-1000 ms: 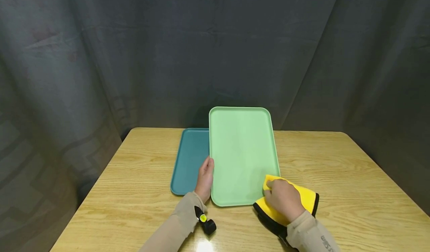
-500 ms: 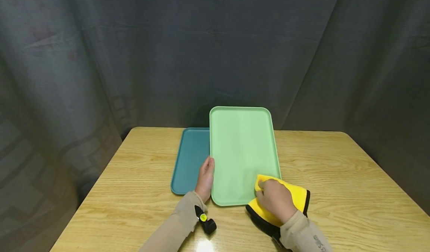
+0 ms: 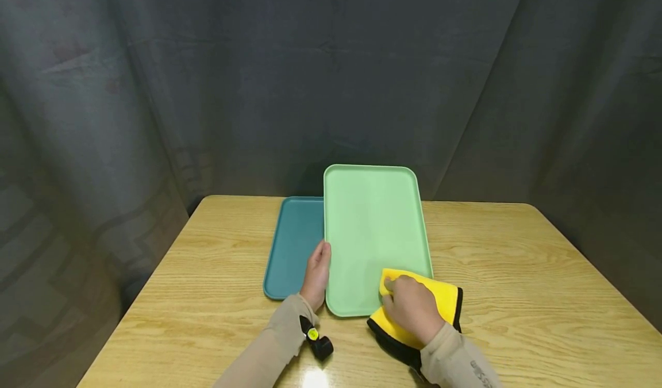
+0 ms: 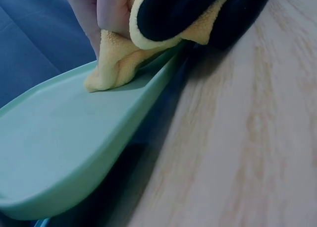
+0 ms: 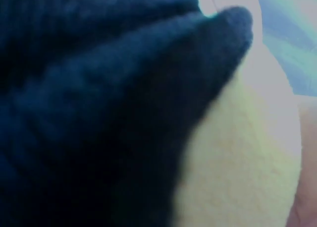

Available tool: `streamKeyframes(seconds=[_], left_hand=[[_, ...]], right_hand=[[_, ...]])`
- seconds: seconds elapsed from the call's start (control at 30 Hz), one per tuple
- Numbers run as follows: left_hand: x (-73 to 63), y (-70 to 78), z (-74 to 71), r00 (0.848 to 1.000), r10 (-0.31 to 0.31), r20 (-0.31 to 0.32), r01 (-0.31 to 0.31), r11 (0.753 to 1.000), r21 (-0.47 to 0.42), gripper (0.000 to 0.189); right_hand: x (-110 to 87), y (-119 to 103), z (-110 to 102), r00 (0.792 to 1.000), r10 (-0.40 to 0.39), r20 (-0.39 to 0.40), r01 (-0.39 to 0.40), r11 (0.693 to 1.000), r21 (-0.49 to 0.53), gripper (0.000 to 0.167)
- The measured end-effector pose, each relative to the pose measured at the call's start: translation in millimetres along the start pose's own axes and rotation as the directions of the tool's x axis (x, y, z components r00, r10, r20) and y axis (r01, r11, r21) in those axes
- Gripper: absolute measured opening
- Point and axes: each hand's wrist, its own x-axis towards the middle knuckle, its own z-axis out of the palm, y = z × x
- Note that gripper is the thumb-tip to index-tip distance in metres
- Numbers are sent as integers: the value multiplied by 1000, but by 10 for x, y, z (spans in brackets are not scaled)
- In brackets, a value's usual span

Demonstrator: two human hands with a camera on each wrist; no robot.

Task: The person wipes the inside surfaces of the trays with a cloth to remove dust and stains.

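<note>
My left hand (image 3: 315, 274) grips the left edge of a light green tray (image 3: 372, 221), its thumb along the rim and its other fingers out of sight. The tray is tilted, its far end raised. My right hand (image 3: 412, 307) bunches a yellow cloth (image 3: 442, 296) with black edging over the tray's near right corner. In the left wrist view, a fold of the cloth (image 4: 116, 63) meets the tray's inner surface (image 4: 59, 133) close to the raised rim. Folds of the cloth (image 5: 233, 152) fill most of the right wrist view.
A dark teal tray (image 3: 292, 250) lies on the wooden table (image 3: 207, 273), partly covered by the green one in the head view. A dark grey curtain (image 3: 331, 89) hangs behind the table's far edge and along its sides.
My right hand has slid the yellow cloth leftward along the near edge of the green tray. The left hand and the green tray have shifted only very slightly right.
</note>
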Motion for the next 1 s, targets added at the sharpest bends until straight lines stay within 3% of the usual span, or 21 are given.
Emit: streamKeyframes(seconds=[0.2,0.67,1.0], left_hand=[[10,6,-5,1000,-4,14,4,1000,-9,65],[15,-7,0,999,-47,11,47,998,-32,68],[14,9,-2,996,-85,33,88,994,-72,65]], right_hand=[[-7,-77,29,999,-25,-23,25,1000,0,26],[-7,-229,109,997,-72,-31,72,997,-11,33],[10,-306,170,986,-143,-84,143,990,0,34]])
